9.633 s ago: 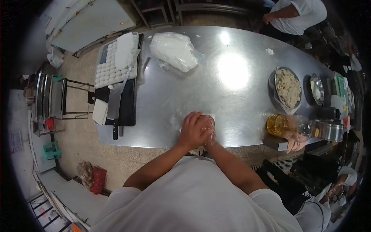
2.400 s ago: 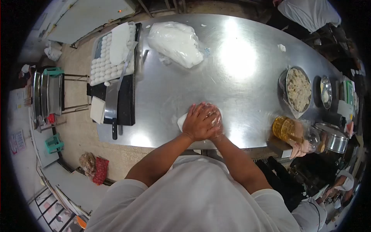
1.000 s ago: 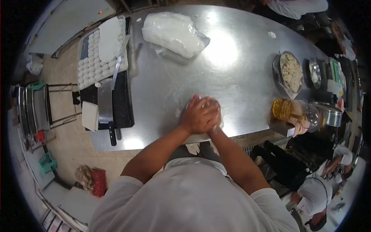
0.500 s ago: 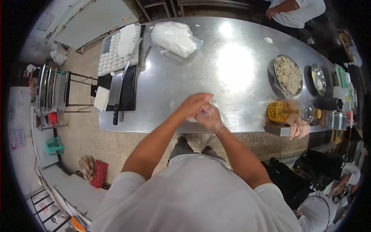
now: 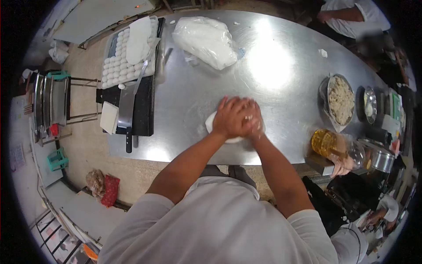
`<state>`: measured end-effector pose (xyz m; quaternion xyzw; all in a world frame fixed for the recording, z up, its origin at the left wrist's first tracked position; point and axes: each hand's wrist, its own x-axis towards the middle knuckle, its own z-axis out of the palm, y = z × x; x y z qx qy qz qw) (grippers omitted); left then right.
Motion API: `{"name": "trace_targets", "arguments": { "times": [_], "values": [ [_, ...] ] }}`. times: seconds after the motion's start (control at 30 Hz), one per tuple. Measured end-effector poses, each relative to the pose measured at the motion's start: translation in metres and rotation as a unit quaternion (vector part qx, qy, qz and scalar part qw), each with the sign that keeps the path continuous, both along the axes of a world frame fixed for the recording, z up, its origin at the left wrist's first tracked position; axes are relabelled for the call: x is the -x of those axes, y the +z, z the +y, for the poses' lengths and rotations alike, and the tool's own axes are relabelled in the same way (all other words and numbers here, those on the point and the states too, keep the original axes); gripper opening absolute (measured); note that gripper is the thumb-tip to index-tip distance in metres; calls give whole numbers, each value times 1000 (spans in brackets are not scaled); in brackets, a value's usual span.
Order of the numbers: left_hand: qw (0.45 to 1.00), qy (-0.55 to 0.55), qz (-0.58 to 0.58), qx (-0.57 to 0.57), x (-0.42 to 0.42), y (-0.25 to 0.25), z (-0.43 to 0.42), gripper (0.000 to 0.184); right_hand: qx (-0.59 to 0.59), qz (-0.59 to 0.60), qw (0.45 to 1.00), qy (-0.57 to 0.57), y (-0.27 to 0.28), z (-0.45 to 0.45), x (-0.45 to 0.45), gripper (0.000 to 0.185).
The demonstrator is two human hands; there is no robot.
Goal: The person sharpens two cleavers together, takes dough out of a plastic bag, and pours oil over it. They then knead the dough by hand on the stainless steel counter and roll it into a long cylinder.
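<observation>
While the left hand [image 5: 229, 122] lay over the right hand [image 5: 256, 125], both rested on a lump of white dough [image 5: 210, 122] on the metal table [image 5: 189, 97], close to its near edge. The left fingers [image 5: 238, 105] were partly spread across the right hand, which had a shiny look; how the right hand's own fingers stood could not be told. The dough looked smooth, rounded and low, its plain white edge showing at the left and just below the hands, its middle hidden. Farther out, to the left, a broad-bladed knife [image 5: 127, 108] lay on a black board [image 5: 145, 110], its dark handle toward the person. To the right was a bottle [image 5: 325, 141] of yellow liquid, and beyond it a bowl [image 5: 325, 97] of pale, lumpy mixture [image 5: 340, 101]. Small white balls [image 5: 121, 72] sat in rows, partly under a white sheet [image 5: 138, 42]. Farther still, a bulky white mass [image 5: 204, 42] lay in clear plastic, and a co-worker [image 5: 358, 20] was past the far side
</observation>
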<state>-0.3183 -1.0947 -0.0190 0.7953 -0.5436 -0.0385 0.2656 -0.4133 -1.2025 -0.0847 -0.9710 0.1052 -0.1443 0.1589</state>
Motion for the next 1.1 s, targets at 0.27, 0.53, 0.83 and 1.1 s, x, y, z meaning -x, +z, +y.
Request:
{"name": "trace_targets", "arguments": {
  "times": [0.27, 0.53, 0.83, 1.1],
  "values": [
    [650, 94, 725, 205, -56, -4, -5, 91, -56, 285, 942, -171, 107, 7, -24, 74],
    [919, -262, 188, -227, -66, 53, 23, 91, -727, 1, 644, -240, 131, 13, 22, 50],
    [952, -167, 256, -27, -7, -4, 122, 51, -170, 117, 963, -170, 121, 115, 17, 41],
    [985, -158, 58, 46, -15, 30, 86, 35, 148, 109, 979, -92, 54, 110, -4, 49]
  ]
}}
